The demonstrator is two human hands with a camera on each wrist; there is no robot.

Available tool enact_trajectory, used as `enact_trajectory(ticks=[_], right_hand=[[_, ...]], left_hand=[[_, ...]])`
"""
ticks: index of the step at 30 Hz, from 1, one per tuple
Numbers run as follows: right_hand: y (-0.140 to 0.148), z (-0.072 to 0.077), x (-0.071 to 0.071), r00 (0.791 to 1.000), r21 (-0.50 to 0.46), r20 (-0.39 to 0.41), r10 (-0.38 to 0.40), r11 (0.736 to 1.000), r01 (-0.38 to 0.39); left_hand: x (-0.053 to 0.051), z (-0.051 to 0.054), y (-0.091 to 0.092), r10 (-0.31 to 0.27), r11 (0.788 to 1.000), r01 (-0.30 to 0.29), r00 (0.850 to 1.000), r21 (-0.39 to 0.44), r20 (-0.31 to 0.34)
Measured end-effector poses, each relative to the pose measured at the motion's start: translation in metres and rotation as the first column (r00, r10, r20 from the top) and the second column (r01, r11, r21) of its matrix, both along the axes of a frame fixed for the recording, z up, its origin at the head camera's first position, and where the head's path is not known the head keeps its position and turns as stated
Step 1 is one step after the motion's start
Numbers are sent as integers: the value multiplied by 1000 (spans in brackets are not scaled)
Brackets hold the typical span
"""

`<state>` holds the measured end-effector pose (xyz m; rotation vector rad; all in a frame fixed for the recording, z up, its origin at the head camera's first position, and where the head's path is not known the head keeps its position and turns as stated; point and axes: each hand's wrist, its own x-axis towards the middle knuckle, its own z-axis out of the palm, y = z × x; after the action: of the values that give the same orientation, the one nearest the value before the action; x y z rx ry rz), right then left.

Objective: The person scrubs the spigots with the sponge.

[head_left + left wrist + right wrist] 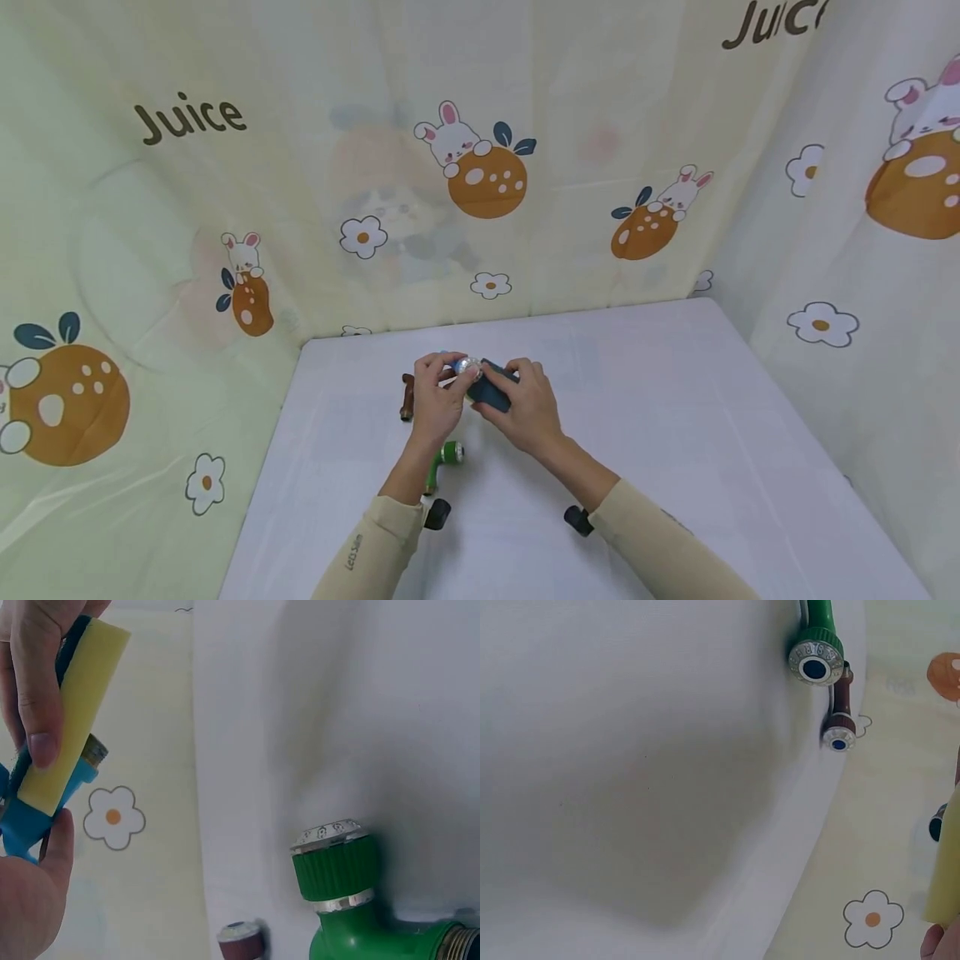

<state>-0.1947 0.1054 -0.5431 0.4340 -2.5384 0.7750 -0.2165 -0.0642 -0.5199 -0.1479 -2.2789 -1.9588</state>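
My left hand [438,404] holds a blue angled nozzle [30,821], which looks like a hose spray nozzle, by its silver dial end. A thick sponge [491,390], dark teal on one face and yellow on the other, is gripped by my right hand [531,408]. In the left wrist view the sponge lies against the blue nozzle, covering part of its body, and a metal end sticks out beyond it. Only the yellow edge of the sponge and a fingertip show in the right wrist view.
On the white table [675,417], a green nozzle [450,452] with a ribbed collar lies near my left forearm. Farther back is a brown nozzle [407,396]. Patterned curtains [585,233] hang behind the table and along both sides.
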Motion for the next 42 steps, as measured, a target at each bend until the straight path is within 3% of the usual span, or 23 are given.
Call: enact_trajectory(ticks=[18,24,27,29,32,35,38,42], right_hand=[[11,-7,4,999,-45,48,19,999,-17],[15,-7,4,993,-21,114,14,1000,-11],[17,-11,4,990,-74,138,12,997,-2],[16,-14,3,995,-157,98,35,987,-19],[12,-11,4,996,-289,-10,88,953,-87],[5,-4,5,987,-336,-101,125,930,-152],[0,2,4,981,-320,-139,138,931,-176],[-2,7,4,981,-300,-141,133,939,-170]], left_hand=[[-2,-6,-7,39,999,-39,999,-9,-1],[-3,-4,-14,98,995,-98,995,13,9],[-6,-2,-16,112,993,-112,994,22,2],[-8,-3,-16,107,994,-107,994,19,-6],[-8,-4,-14,67,997,-67,998,44,-2],[-6,-4,-11,-26,991,21,999,129,42],[-4,-1,-10,-130,969,109,988,221,85],[-2,3,-13,-211,950,183,973,251,89]])
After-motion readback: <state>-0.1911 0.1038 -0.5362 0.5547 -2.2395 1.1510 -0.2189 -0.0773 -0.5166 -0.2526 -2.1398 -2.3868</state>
